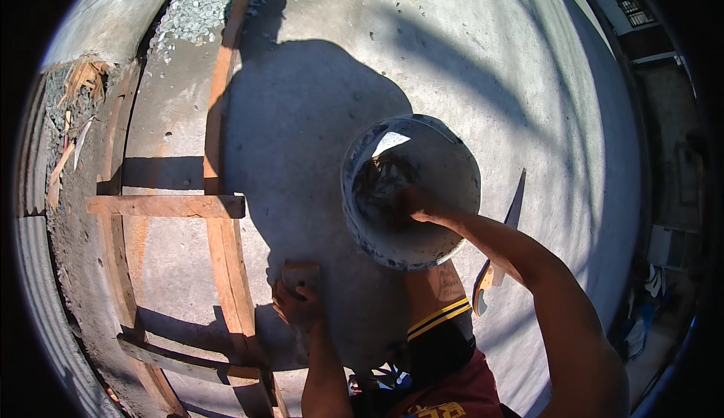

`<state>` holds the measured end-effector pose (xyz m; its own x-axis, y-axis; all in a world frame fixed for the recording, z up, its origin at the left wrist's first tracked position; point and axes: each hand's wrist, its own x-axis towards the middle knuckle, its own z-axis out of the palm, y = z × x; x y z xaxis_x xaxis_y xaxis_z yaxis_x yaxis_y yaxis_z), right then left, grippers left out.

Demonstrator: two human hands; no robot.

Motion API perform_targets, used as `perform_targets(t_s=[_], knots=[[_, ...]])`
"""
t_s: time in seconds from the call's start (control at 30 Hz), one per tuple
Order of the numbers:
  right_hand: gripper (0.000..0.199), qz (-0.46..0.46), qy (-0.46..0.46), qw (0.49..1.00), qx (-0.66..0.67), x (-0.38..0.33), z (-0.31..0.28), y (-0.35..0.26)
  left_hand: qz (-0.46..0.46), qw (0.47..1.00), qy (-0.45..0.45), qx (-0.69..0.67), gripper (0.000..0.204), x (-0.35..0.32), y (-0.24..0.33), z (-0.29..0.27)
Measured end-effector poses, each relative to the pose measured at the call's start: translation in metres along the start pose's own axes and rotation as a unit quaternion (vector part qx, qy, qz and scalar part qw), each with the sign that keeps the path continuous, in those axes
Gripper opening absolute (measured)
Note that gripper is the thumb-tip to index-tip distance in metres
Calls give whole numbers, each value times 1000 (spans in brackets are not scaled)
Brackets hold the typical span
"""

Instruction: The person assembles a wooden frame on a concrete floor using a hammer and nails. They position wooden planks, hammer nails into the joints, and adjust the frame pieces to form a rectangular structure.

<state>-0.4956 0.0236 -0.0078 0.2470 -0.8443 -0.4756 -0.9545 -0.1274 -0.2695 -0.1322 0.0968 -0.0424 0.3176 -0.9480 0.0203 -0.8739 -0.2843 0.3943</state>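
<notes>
The left hand (298, 306) is low on the concrete floor (528, 71), its grip closed on the near end of a small brown block (301, 273), with the fingers bent along the block's side. The right hand (412, 202) reaches down inside a round, pale grey bucket (454, 165), beside a dark, uneven mass (381, 180) within it; the fingers are in deep shade, so I cannot tell whether that grip is wide, narrow or holding something. The bucket, its rim spattered with dark stains, is just ahead of the person's bent leg (439, 286), ahead and to the right of the block and well apart from it. Right of the bucket lies a handsaw (516, 210), its dark blade pointing away from the person and its middle part covered by the right forearm. To the left of the block, a wooden frame (166, 206) of long rails and crosspieces lies along the floor. Grey gravel (194, 7) is spread near the frame's far end, and corrugated sheets (41, 267) run along the far left edge. The person's shadow covers the block and much of the floor around the bucket.
</notes>
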Motion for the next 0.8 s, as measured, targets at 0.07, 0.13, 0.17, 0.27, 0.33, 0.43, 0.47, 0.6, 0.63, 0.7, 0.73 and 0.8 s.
perform_targets(t_s=[0.07,0.13,0.17,0.27,0.33,0.43,0.47,0.6,0.63,0.7,0.73,0.8], knots=[[19,-61,-29,995,-73,-7,11,35,14,1000,14,-4,50,0,-1,2],[16,6,-7,999,38,-10,31,57,18,1000,18,-6,50,1,-1,3],[15,18,1,996,88,-9,41,66,22,999,24,-14,50,1,-1,3],[20,98,-19,939,328,-3,66,81,10,1000,15,-3,49,0,-1,3],[28,60,-51,900,428,0,74,88,12,1000,16,-5,49,0,-1,2],[40,-32,197,975,101,2,82,89,13,1000,12,-1,49,-1,0,2],[44,-14,158,986,46,5,84,88,21,1000,22,-4,49,-1,0,1],[48,18,45,998,43,17,106,63,18,1000,11,5,48,1,1,1],[32,-152,444,883,-18,32,114,51,19,1000,10,1,48,1,1,0],[27,2,127,991,51,35,118,50,19,1000,6,-5,48,1,0,0],[25,4,120,991,61,31,118,54,16,1000,1,-9,48,1,-1,0],[21,-17,137,988,73,33,110,66,11,1000,-6,-10,48,0,-3,0]])
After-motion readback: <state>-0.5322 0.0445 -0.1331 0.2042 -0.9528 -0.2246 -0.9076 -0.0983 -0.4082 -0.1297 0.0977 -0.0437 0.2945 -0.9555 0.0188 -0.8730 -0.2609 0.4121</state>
